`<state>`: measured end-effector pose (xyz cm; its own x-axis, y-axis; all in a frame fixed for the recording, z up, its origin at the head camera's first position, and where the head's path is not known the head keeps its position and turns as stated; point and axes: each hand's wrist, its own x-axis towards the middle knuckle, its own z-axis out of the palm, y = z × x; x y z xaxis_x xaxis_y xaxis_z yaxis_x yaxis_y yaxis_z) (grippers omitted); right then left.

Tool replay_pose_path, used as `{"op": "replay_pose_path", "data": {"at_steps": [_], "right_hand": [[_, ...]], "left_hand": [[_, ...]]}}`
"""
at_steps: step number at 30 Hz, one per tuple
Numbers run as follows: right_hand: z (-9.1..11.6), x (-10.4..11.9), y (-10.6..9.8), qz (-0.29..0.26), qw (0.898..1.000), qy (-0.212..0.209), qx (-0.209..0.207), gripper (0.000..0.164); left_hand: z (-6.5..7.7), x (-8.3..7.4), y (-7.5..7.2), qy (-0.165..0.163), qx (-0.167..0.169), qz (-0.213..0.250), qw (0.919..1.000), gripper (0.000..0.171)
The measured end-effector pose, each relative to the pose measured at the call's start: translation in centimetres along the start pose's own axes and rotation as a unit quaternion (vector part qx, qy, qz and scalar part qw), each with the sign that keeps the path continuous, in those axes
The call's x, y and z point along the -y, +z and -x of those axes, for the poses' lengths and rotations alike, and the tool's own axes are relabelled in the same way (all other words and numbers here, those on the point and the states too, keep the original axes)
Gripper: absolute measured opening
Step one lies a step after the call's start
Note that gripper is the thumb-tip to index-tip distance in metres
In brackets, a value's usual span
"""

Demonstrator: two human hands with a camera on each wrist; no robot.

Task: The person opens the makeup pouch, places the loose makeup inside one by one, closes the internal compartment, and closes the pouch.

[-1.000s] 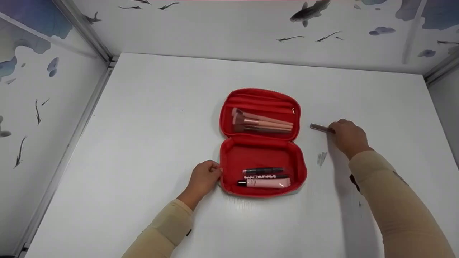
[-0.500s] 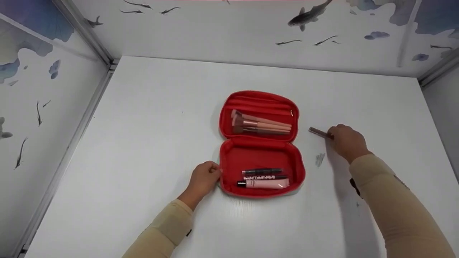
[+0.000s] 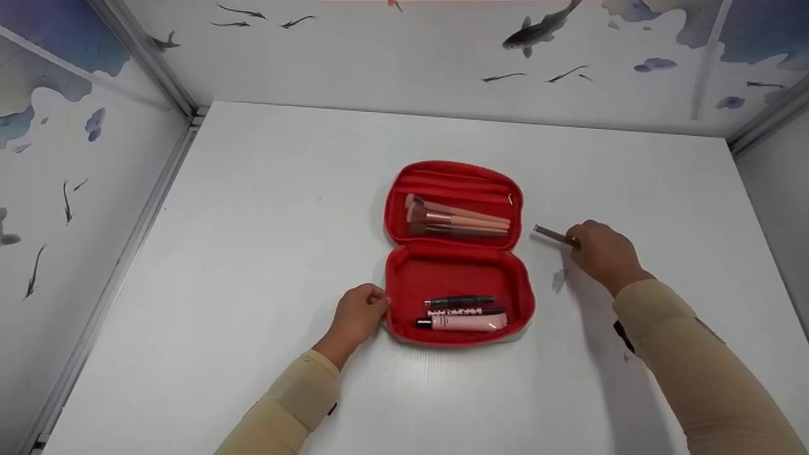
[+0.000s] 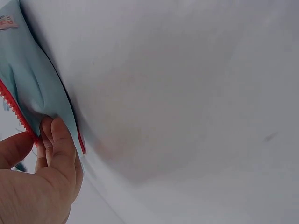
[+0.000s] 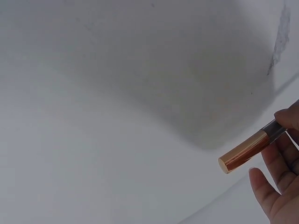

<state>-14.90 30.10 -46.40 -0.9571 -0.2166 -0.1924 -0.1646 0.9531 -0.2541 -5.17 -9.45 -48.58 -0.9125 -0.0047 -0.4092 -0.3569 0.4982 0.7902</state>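
An unzipped red-lined makeup bag [image 3: 458,278] lies open on the white table, its outside pale blue in the left wrist view. My left hand [image 3: 358,314] pinches its left rim, thumb against the red zipper [image 4: 16,112] and fingers on the blue outer side. To the right of the bag, my right hand [image 3: 605,254] holds a slim lip gloss tube [image 3: 551,235] between thumb and fingers. In the right wrist view its shiny copper-gold cap [image 5: 245,151] sticks out from the fingers; the other end is partly covered by them.
Several makeup brushes [image 3: 461,218] lie in the bag's lid half. The lower half holds a dark pen-like stick [image 3: 459,301], a patterned pencil [image 3: 464,311] and a pink squeeze tube [image 3: 468,323]. A grey smudge [image 3: 559,280] marks the table [image 3: 265,208]; printed walls [image 3: 379,57] enclose it.
My right hand has shifted slightly left and down in view with the lip gloss tube, whose far end tilts up more to the left. My left hand stays on the bag's rim.
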Motion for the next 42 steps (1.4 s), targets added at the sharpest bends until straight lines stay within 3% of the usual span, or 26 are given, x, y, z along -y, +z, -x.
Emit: {"op": "replay_pose_path", "data": {"at_steps": [3,13,23,32,42], "right_hand": [[0.3,0.6,-0.3,-0.003,1.000,-0.014,-0.011,0.024],[0.9,3.8,-0.8,-0.013,0.999,-0.028,-0.011,0.025],[1.6,7.0,-0.7,0.019,0.995,-0.094,-0.031,0.025],[2.2,9.3,-0.2,0.042,0.984,-0.166,-0.043,0.034],[2.3,11.7,0.2,0.062,0.979,-0.196,-0.005,0.026]], "left_hand": [[-0.1,0.0,0.0,0.009,0.000,-0.004,1.0000,0.010],[-0.1,-0.1,0.0,-0.008,0.003,-0.002,1.0000,0.011],[0.0,0.0,-0.1,-0.006,0.001,0.002,1.0000,0.010],[0.0,-0.1,-0.2,0.002,0.006,-0.010,0.9999,0.011],[-0.1,-0.1,-0.1,0.000,0.006,-0.006,1.0000,0.011]]}}
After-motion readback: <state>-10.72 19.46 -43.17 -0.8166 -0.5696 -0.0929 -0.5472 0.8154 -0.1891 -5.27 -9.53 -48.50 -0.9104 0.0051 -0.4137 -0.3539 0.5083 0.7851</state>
